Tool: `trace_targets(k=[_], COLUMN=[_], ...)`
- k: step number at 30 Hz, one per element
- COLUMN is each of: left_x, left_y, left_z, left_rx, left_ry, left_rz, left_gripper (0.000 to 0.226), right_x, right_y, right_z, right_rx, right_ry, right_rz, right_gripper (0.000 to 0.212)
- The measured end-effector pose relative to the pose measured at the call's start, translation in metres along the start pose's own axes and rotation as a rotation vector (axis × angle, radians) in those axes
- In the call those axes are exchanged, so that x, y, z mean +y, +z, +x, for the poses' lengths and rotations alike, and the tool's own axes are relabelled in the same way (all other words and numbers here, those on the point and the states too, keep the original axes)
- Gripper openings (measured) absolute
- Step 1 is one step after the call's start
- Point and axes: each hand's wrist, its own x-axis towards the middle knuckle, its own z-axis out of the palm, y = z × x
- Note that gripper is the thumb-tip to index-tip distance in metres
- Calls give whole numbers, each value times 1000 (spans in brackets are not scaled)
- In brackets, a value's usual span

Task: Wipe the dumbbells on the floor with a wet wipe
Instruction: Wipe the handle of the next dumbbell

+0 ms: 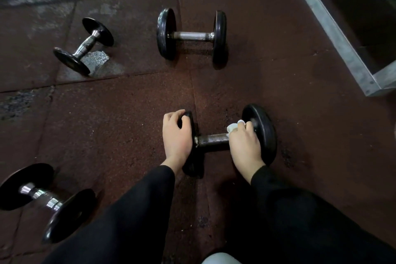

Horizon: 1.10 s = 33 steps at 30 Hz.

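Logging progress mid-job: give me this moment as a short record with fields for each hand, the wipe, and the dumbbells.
left hand: grips the left plate of the near dumbbell
right hand: on the handle beside the right plate, holding the wet wipe
wet wipe: white, bunched, against the handle
other dumbbells: three on the floor, untouched: far centre, far left, near left

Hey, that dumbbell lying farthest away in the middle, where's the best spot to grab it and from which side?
Probably the bare metal bar of the far middle dumbbell, taken from above. It lies level on the floor, held up by its two black plates, so fingers can likely curl under it. The plates look too wide to grip in one hand.
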Motion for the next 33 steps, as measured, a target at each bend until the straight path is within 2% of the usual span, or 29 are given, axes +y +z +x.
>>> trace_targets(k=[2,7,10,12,15,20,22,25,28,31,33], left_x=[1,0,0,0,-1,0,0,-1,0,1,0], left_y=[0,1,0,0,1,1,1,1,2,2,1], left_z=[1,0,1,2,2,2,3,3,4,5,4], left_rx=[-1,0,5,4,5,7,10,6,4,7,4], left_ry=[-4,-6,-3,-10,-10,-5,-3,-4,-11,-13,-12], left_rz=[-1,-9,-12,-13,-11,-14,-8,-8,-9,-8,-13], left_gripper=[31,31,30,30,30,30,30,30,30,31,31], right_x=[2,-4,-6,-9,-12,-6,-5,-5,-10,-29,-42], right_y=[4,-3,5,2,2,17,21,21,22,28,29], right_z=[6,0,4,7,4,-7,-12,-11,-13,-17,-20], right_rx=[-80,17,8,24,4,18,12,92,192,370,404], right_ry=[-78,4,-18,31,135,104,71,43,-28,-147,-197], right_rz=[-78,-230,-273,-290,-271,-314,-287,-223,-47,60,94], right_gripper=[31,27,30,31,24,8,11,14,24,14,24])
